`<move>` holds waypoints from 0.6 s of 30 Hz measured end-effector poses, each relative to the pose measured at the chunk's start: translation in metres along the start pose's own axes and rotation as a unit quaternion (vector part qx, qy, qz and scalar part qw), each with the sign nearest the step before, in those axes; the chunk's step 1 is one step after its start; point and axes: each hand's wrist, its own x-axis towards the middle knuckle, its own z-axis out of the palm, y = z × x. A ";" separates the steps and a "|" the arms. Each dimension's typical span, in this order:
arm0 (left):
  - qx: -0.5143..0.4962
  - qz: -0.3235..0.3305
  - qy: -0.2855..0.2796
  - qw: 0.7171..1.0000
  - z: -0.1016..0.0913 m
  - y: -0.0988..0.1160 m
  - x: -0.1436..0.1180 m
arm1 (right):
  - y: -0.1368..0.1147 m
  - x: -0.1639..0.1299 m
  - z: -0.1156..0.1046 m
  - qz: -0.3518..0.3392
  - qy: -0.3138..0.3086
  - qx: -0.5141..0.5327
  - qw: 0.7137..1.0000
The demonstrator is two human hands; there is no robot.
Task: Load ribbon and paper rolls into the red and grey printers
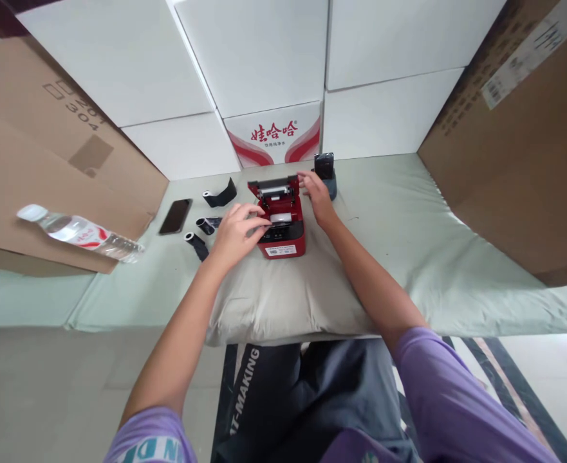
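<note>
A small red and black label printer (pixel 297 233) stands on the cloth-covered surface with its lid (pixel 274 186) raised. Inside it lies a white paper roll (pixel 280 218), a dark edge showing along its front. My left hand (pixel 237 235) reaches in from the left, thumb and fingers closed at the near left end of the roll's paper. At the upper right corner of the raised lid, the fingertips of my right hand (pixel 316 196) grip its edge. Left of the printer lie several dark rolls, one a black roll (pixel 220 194) with its strip partly unwound.
A phone (pixel 176 216) lies left of the rolls, and a water bottle (pixel 85 235) farther left. Behind my right hand stands a dark device (pixel 325 168). Cardboard boxes (pixel 46 148) (pixel 515 161) flank both sides; white cartons (pixel 264 58) wall the back.
</note>
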 end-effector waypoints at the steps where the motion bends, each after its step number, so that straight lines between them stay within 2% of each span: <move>1: -0.006 0.002 0.022 1.000 0.002 -0.001 0.000 | -0.002 -0.002 -0.001 -0.005 -0.006 -0.008 1.000; 4: -0.091 -0.040 0.133 0.986 0.011 -0.014 0.004 | -0.004 -0.004 -0.005 -0.021 -0.034 -0.034 0.999; 6: -0.193 -0.127 0.209 0.950 0.020 -0.026 0.011 | 0.001 -0.005 -0.005 0.011 -0.036 -0.022 0.999; 7: -0.249 -0.181 0.224 0.925 0.026 -0.032 0.016 | 0.005 -0.005 -0.004 0.045 -0.034 -0.004 0.998; 8: -0.305 -0.236 0.217 0.897 0.033 -0.037 0.020 | 0.009 -0.005 -0.003 0.084 -0.036 0.017 0.996; 10: -0.412 -0.324 0.163 0.836 0.045 -0.043 0.026 | 0.018 -0.007 -0.001 0.157 -0.055 0.061 0.984; 13: -0.523 -0.374 0.104 0.759 0.060 -0.040 0.027 | 0.028 -0.011 0.003 0.212 -0.084 0.116 0.967; 15: -0.562 -0.382 0.099 0.727 0.065 -0.035 0.023 | 0.030 -0.015 0.006 0.229 -0.093 0.144 0.958; 18: -0.597 -0.378 0.110 0.699 0.071 -0.031 0.014 | 0.030 -0.021 0.008 0.242 -0.105 0.173 0.949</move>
